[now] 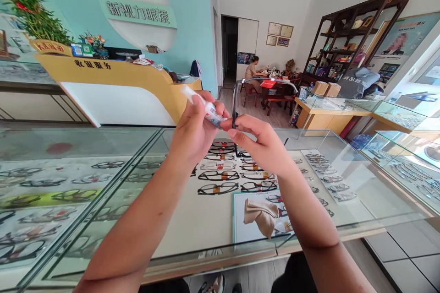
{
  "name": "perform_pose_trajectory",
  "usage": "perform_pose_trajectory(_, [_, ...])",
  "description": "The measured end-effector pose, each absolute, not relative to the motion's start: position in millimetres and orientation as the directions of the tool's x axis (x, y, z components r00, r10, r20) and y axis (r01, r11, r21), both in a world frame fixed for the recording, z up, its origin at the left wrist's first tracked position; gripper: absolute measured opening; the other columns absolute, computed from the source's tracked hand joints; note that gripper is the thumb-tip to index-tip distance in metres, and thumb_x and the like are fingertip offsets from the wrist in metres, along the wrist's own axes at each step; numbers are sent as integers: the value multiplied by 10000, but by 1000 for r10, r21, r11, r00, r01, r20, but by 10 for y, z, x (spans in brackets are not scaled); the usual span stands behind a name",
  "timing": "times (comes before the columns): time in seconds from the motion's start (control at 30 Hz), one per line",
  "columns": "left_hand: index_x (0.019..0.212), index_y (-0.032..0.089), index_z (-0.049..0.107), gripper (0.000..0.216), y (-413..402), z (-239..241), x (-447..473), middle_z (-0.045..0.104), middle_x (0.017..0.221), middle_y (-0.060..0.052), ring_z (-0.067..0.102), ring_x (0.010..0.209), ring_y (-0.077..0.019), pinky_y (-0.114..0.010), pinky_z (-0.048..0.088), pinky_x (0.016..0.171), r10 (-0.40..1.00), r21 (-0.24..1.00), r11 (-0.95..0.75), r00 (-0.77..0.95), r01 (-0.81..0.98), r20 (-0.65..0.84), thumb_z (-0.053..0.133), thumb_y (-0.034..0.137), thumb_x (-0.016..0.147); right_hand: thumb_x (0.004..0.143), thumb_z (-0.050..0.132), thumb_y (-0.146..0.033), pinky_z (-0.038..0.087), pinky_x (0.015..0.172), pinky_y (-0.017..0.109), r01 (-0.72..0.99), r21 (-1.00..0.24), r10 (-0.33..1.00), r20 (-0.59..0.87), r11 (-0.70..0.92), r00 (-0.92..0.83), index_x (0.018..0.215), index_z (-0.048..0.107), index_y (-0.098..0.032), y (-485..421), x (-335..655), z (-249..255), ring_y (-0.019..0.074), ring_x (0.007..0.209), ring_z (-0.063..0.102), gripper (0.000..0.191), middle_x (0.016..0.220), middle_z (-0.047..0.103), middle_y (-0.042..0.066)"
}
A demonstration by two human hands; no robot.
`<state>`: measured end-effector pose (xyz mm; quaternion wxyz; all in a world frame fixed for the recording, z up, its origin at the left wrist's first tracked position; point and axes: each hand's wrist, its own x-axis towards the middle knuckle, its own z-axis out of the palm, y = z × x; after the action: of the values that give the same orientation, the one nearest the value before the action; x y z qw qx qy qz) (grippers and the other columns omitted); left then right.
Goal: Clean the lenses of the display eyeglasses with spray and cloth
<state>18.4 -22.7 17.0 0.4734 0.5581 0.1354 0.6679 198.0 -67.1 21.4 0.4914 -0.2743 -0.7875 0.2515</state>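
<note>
My left hand [197, 121] is wrapped round a small white spray bottle [213, 114] with a printed label. The bottle lies tilted, its white cap end toward the upper left. Close beside its base, my right hand [256, 139] pinches a dark-framed pair of eyeglasses [235, 96] between thumb and fingers. The glasses stand on end, with one thin temple reaching out to the right. Below my right hand, a crumpled beige cloth [261, 215] rests on the glass counter.
Under the glass top of the display counter [192, 229] lie rows of eyeglasses [218, 175]. A yellow and white reception desk [137, 82] stands beyond at left. Far back, a person [252, 71] sits at a table. A dark wooden shelf [357, 32] and more glass cases [395, 114] are at right.
</note>
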Motion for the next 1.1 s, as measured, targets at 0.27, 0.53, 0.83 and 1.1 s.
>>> perform_pose_trajectory(0.27, [1075, 296, 662, 572, -156, -71, 47, 638, 916, -11, 679, 865, -192, -347, 667, 749, 853, 830, -328, 235, -451, 465, 851, 782, 840, 1072, 620, -522, 578, 973, 371, 200, -761, 779, 556, 617, -290, 1054, 737, -224, -618, 2153, -58, 206, 1023, 711, 321, 1216, 816, 77])
perform_pose_trajectory(0.53, [699, 207, 571, 793, 13, -663, -164, 395, 561, 37, 390, 480, -121, -218, 366, 383, 882, 901, -2, 424, -434, 206, 654, 987, 816, 1065, 547, -610, 543, 1019, 352, 231, -800, 833, 539, 553, -125, 1076, 758, -210, -379, 2106, -815, 231, 1096, 711, 452, 1139, 793, 87])
perform_pose_trajectory(0.83, [560, 241, 438, 872, -18, -991, -74, 251, 460, 48, 267, 402, -111, -240, 259, 349, 879, 929, 54, 458, -367, 130, 483, 1091, 748, 1154, 440, -613, 480, 1022, 361, 276, -742, 792, 566, 611, -229, 1043, 743, -211, -411, 1944, -1119, 222, 1014, 631, 515, 1001, 715, 68])
perform_pose_trajectory(1.1, [570, 238, 468, 817, 15, -1151, -37, 339, 438, 22, 290, 365, -109, -267, 261, 374, 927, 986, -129, 341, -102, 156, 498, 1021, 803, 1109, 425, -768, 436, 910, 351, 132, -831, 823, 490, 540, -286, 1002, 738, -221, -446, 1858, -1185, 212, 887, 530, 639, 884, 581, 24])
